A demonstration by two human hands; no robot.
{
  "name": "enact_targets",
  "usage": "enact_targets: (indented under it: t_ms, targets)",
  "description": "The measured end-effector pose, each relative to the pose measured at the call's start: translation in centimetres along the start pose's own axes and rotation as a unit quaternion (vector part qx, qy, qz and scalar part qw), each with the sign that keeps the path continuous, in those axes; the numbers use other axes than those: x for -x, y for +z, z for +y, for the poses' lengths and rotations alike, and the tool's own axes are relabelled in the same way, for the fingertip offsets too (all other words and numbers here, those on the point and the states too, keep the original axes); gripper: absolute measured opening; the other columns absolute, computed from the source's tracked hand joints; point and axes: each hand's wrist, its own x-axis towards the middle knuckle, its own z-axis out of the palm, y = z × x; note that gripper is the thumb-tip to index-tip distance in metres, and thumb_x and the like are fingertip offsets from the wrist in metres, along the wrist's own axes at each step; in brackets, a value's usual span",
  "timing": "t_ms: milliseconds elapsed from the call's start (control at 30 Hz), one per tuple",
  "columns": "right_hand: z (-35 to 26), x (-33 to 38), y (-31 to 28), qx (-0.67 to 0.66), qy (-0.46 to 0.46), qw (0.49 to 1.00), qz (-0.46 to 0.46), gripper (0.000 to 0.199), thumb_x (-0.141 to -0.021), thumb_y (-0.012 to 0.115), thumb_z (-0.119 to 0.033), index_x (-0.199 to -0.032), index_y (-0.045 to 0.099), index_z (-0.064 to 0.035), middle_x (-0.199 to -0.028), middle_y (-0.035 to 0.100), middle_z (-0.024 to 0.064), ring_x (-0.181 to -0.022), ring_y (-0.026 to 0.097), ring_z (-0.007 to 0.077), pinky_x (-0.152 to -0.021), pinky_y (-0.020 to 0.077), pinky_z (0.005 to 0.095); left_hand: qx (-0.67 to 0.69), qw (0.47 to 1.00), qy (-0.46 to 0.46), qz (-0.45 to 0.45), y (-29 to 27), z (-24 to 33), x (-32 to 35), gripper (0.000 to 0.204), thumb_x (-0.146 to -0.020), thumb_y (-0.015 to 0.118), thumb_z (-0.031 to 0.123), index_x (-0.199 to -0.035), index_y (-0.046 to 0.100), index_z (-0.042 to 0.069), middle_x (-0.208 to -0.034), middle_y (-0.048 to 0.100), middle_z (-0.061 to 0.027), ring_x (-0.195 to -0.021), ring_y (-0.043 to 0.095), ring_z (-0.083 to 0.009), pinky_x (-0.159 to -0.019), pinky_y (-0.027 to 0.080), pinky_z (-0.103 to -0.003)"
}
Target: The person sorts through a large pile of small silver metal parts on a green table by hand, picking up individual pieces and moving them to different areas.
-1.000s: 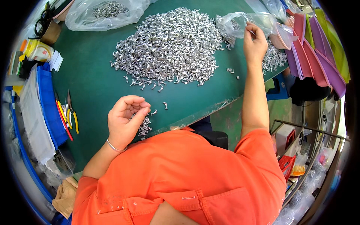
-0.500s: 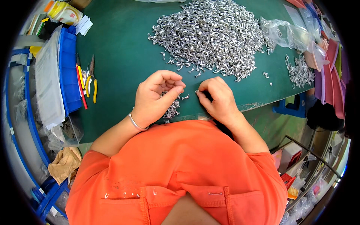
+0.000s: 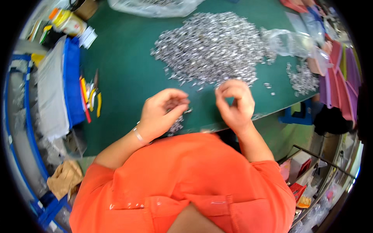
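A large heap of small, curved, silvery metal pieces lies on the green tabletop. My right hand is at the heap's near edge, thumb and forefinger brought together in a pinch. Whatever is between those fingertips is too small and blurred to make out. To the left, my left hand is curled, its thumb close to the bent fingers. Part of a smaller cluster of metal pieces shows beside and under it. What the curled fingers hold is hidden.
Pliers with yellow handles and a red pen-like tool lie beside a blue bin at left. A small pile of metal rings and a clear plastic bag sit at right. Another bag is at the far edge.
My right hand has moved right and away from my left hand, toward the heap. My left hand keeps its curled pose. The whole view has shifted slightly, showing the far bag.
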Motion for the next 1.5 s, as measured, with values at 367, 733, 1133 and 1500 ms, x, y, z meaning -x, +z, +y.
enact_targets:
  t_ms: [367,733,1133,1500]
  targets:
    - [9.4,-6.3,-7.2,0.229,0.059,0.965,0.109,0.011,-0.081,0.058,0.008,-0.087,0.062,-0.0006,-0.091,0.067,0.0113,-0.081,0.065,0.0239,-0.072,0.0509,0.0316,-0.098,0.991,0.079,0.043,-1.9,-0.2,-1.0,0.021,-0.088,0.065,-0.002,-0.108,0.061,-0.002,-0.097,0.066,-0.0047,-0.084,0.063,-0.0089,-0.074,0.052,-0.023]
    - [0.9,0.8,0.9,-0.003,0.026,0.961,-0.275,0.030,-0.072,0.056,0.010,-0.099,0.061,-0.0004,-0.102,0.064,0.0134,-0.098,0.061,0.0337,-0.086,0.0500,0.0395,-0.297,0.930,0.217,-0.019,-1.2,-0.6,-4.1,0.030,-0.082,0.065,-0.002,-0.111,0.059,0.000,-0.106,0.061,-0.0146,-0.097,0.063,-0.0290,-0.085,0.052,-0.035]
    - [0.5,2.4,0.8,0.100,0.063,0.975,-0.188,0.019,-0.073,0.068,0.005,-0.087,0.061,-0.0051,-0.083,0.063,0.0072,-0.078,0.059,0.0281,-0.071,0.0467,0.0379,-0.160,0.982,0.098,-0.005,-1.0,0.2,-2.4,0.024,-0.086,0.063,-0.002,-0.110,0.062,-0.002,-0.104,0.064,-0.0087,-0.092,0.064,-0.0127,-0.079,0.053,-0.024]
    - [-2.4,2.3,2.1,-0.161,0.165,0.972,-0.051,0.024,-0.076,0.066,0.013,-0.094,0.057,-0.0008,-0.093,0.064,0.0135,-0.077,0.063,0.0245,-0.068,0.0521,0.0317,0.176,0.975,-0.110,-0.076,0.2,0.7,-1.6,0.014,-0.089,0.067,0.001,-0.101,0.064,-0.004,-0.090,0.069,-0.0085,-0.080,0.068,-0.0126,-0.072,0.056,-0.024]
